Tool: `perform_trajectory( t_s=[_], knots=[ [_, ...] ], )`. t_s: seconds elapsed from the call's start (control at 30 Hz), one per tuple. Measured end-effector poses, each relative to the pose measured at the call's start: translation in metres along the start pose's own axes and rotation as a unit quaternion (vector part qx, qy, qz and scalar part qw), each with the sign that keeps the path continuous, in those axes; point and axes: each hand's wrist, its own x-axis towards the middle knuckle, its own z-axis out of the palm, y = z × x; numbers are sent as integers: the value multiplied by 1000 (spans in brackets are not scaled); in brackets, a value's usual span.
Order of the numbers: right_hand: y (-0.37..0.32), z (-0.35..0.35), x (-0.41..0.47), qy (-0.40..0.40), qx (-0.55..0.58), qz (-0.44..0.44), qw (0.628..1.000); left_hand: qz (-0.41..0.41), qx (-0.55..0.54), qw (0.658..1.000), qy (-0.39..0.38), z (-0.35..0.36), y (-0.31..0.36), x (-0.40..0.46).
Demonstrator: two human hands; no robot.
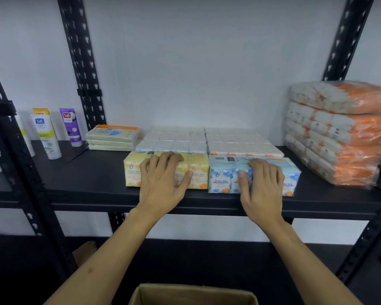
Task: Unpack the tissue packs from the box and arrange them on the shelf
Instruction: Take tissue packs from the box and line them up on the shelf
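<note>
Left hand [163,175]: lies over the yellow pack [166,169], fingers curled across its top edge and thumb pressed to its front face, gripping it.
Right hand [262,183]: lies over the blue pack [254,176], fingers bent over the top and thumb down the front, gripping it.
Yellow pack: stands at the front of the shelf [86,177] under the left hand, its right end touching the blue pack.
Blue pack: stands at the shelf front under the right hand, printed text showing upside down.
Pale packs [205,139]: two flat blocks of wrapped tissue lie just beyond both hands, directly behind the yellow and blue packs, toward the wall.
Cream stack [112,137]: three flat packs piled up, beyond and to the left of the left hand.
Orange stack [339,133]: large orange-and-white wrapped bundles piled high, to the right of the right hand, near the blue pack but apart from it.
Tubes [51,133]: several upright tubes, white, yellow and purple, stand far to the left of the left hand on the neighbouring shelf.
Box [194,293]: open cardboard, below both forearms at the bottom edge of view; its contents cannot be seen.
</note>
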Motion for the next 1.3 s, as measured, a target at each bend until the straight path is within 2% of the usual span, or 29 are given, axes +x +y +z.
perform_trajectory(
  t_s=[0.17, 0.33, 0.43, 0.5, 0.57, 0.67, 0.83, 0.93, 1.0, 1.13, 1.2, 1.3],
  knots=[
    [-1, -8, 14, -17, -36, -7, 999, 17, 21, 996, -80, -15, -4, 17],
    [-3, -20, 54, -97, -66, -19, 993, 59, 47, 982, -173, -29, 3, 46],
    [-5, -14, 53, -169, -94, -27, 981, 95, 14, 961, -259, -26, 17, 54],
    [-6, -12, 48, -167, -112, -29, 979, 106, 28, 947, -303, -20, 24, 55],
    [-5, -11, 45, -156, -108, -24, 982, 89, 16, 950, -298, -19, 23, 59],
    [-2, -9, 44, -147, -109, -24, 983, 26, -57, 965, -256, -27, 17, 72],
    [-3, -8, 44, -156, -113, -21, 981, -91, -204, 969, -103, -52, 10, 103],
    [-2, -9, 44, -156, -108, -24, 982, -78, -232, 968, -60, -70, 1, 119],
    [-3, -9, 44, -159, -113, -26, 981, -33, -186, 979, -69, -75, -11, 123],
    [-7, -14, 44, -167, -115, -29, 979, 24, -4, 993, -113, -80, -33, 116],
    [-7, -22, 46, -207, -102, -41, 972, 51, 38, 988, -143, -85, -38, 111],
    [-4, -32, 51, -289, -109, -58, 950, 41, 42, 989, -132, -92, -35, 109]
  ],
)
